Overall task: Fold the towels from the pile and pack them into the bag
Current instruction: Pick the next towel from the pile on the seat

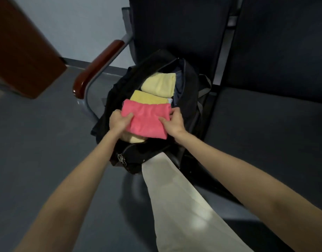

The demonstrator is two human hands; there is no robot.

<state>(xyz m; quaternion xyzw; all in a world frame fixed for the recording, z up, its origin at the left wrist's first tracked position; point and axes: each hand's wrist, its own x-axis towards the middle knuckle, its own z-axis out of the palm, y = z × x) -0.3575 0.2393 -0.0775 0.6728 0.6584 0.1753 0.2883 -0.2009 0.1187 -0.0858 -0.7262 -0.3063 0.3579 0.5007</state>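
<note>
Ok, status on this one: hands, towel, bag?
Left hand and right hand both grip pink towel. Towel over open bag, atop yellow towels. Nothing in the way.

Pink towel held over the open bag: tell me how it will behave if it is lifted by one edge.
The pink towel is probably floppy: it creases between the left hand and right hand. Lifted by one edge, the fold would likely fall open. It seems light, since only a few fingers pinch it above the black bag.
</note>
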